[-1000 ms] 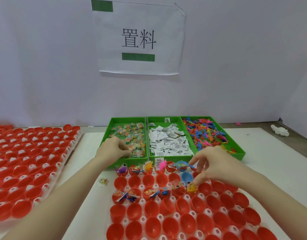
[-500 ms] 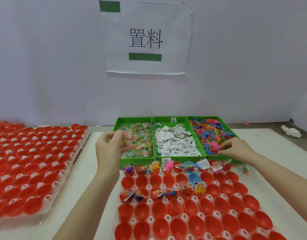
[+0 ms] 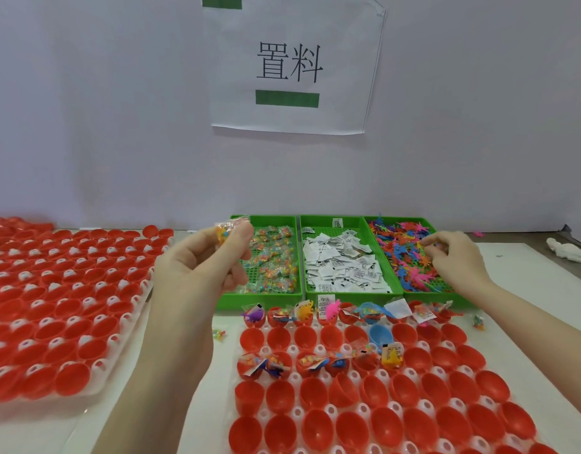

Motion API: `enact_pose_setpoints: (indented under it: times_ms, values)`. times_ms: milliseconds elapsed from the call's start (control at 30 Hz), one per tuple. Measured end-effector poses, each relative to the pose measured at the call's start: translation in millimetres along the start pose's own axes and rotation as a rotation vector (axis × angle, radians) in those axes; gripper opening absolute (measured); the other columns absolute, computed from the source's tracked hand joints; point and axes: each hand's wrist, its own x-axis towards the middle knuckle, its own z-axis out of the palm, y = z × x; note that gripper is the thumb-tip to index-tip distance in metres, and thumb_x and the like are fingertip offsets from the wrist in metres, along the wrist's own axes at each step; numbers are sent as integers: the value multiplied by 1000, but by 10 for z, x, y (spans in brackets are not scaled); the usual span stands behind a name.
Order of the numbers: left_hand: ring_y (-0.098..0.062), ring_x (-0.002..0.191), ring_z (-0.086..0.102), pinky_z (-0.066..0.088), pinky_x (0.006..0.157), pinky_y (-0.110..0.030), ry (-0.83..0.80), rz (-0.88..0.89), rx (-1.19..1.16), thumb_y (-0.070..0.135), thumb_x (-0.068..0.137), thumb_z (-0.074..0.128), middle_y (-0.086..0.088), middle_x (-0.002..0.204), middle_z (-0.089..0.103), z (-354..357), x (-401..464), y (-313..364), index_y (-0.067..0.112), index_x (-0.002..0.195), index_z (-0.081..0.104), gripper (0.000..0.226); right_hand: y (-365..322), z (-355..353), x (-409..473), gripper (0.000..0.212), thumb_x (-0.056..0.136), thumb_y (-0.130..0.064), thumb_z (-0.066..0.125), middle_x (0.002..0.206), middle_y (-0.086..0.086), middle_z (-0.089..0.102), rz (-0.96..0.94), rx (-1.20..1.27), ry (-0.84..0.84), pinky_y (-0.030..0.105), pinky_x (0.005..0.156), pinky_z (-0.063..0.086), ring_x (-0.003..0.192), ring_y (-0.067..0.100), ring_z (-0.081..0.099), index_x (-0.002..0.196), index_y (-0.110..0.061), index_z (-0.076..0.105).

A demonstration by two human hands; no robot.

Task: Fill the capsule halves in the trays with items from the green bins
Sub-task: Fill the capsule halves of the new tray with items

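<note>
bench (image 3: 528, 290) white, wall behind bins | left hand (image 3: 197, 267) pinching clear packet (image 3: 225, 231) | right hand (image 3: 456, 257) fingers curled in right green bin (image 3: 410, 257), grip unclear

The red capsule halves (image 3: 348, 427) are glossy, smooth plastic, seated in a translucent white plastic tray (image 3: 295, 412) at 6 o'clock. One half is pale blue (image 3: 381, 334), equally shiny. The three green bins (image 3: 269, 303) are matt plastic with perforated floors. Their contents: crinkly clear film packets (image 3: 272, 263) (glinting under the light), white paper slips (image 3: 341, 267), rubbery-looking coloured figures (image 3: 403, 253). A matt paper sign (image 3: 292, 67) hangs at 12 o'clock.
</note>
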Motion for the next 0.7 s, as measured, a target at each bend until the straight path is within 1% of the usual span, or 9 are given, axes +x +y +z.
enact_pose_setpoints:
  times_ms: [67,100,200,267,333,400,533,633,700]
  values:
    - [-6,51,43,40,60,-22,-18,-6,14,37,60,69,7,53,52,-4,3,0,19,60,69,18,-81,53,44,20,92,0,49,82,8,53,-52,46,1,26,57,31,53,11,40,95,-2,68]
    - [-7,51,43,39,60,-23,-22,-6,20,38,59,69,6,53,51,-2,5,-5,18,59,68,20,-106,88,62,21,93,-1,47,91,11,53,-71,21,-7,26,62,32,56,11,40,96,-1,68]
    - [-7,51,43,39,62,-25,-24,0,53,39,59,69,5,52,50,7,4,-15,19,57,66,21,-108,179,87,22,95,-7,45,113,20,49,-20,-46,-56,30,78,35,81,24,49,106,-1,64]
    - [-7,50,43,40,63,-26,-25,-3,72,40,61,68,5,52,50,-3,5,-19,20,56,67,20,-38,203,93,23,97,-11,44,108,24,53,74,-77,-122,34,76,39,87,31,52,100,3,62]
    - [-7,49,43,41,63,-26,-17,-9,77,40,61,68,5,52,51,-17,12,-22,19,56,66,21,35,192,87,30,97,-17,45,86,24,61,148,-114,-216,32,64,33,79,31,54,84,5,60]
    - [-7,47,42,40,63,-26,-5,-11,80,38,63,68,4,51,50,-21,20,-32,17,58,65,22,74,177,97,35,98,-23,44,87,22,65,207,-108,-260,31,66,34,82,33,59,95,6,62]
    - [-4,45,42,38,60,-24,-14,-28,100,37,64,66,8,52,52,-1,20,-61,14,64,65,23,120,165,216,36,97,-19,31,100,22,62,274,-78,-254,36,77,36,95,34,55,109,5,54]
    - [-3,44,43,38,59,-23,-27,-35,110,38,64,66,11,52,53,14,19,-77,16,66,65,22,139,126,252,42,95,-33,28,119,20,56,297,-95,-225,39,86,34,112,36,45,128,-13,45]
    - [-3,44,44,40,59,-23,-31,-34,114,39,63,66,11,53,53,13,24,-88,16,69,66,24,152,84,240,49,94,-38,29,135,17,46,201,-285,-236,42,94,32,123,37,36,140,-19,33]
